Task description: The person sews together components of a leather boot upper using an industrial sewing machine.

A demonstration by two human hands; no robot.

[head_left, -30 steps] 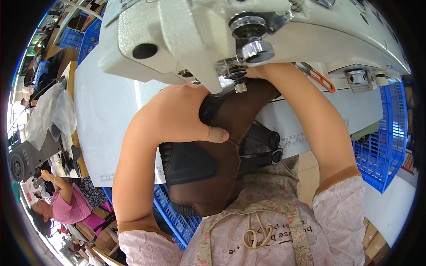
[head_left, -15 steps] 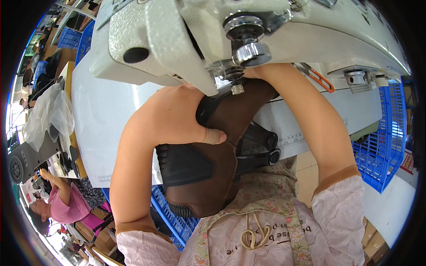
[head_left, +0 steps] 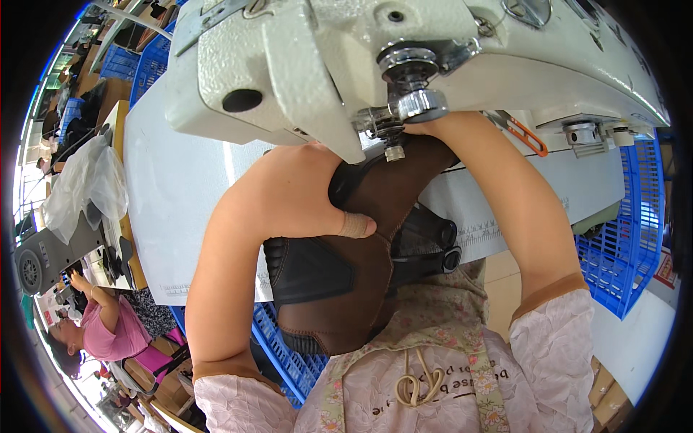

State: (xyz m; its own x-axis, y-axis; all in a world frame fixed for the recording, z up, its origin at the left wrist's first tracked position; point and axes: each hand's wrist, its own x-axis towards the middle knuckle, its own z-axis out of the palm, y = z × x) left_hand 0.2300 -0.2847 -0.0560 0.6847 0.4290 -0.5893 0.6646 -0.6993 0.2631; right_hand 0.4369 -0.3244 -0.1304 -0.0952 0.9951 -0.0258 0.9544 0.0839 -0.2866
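Observation:
A brown mesh support piece with black padded panels [head_left: 368, 270] lies under the head of a white sewing machine [head_left: 278, 79], its near end hanging over the table edge toward me. Two black straps with oval end loops [head_left: 449, 257] stick out from its right side. My left hand [head_left: 299, 187] grips the piece from the left, its thumb, wrapped in a tan bandage [head_left: 355, 225], pressed on the mesh. The other left fingers are hidden behind the machine head. My right hand [head_left: 433, 128] reaches the far right part of the piece; the machine hides its fingers.
The pale worktable [head_left: 162, 202] has a ruler scale along its near edge. Orange-handled snips [head_left: 527, 136] lie right of my right forearm. Blue baskets stand at right [head_left: 628, 238] and below the table [head_left: 289, 361]. A person in pink [head_left: 119, 328] sits at far left.
The machine, the table and my left arm appear slightly farther right in the picture, as the view has shifted. My hold on the mesh piece looks the same.

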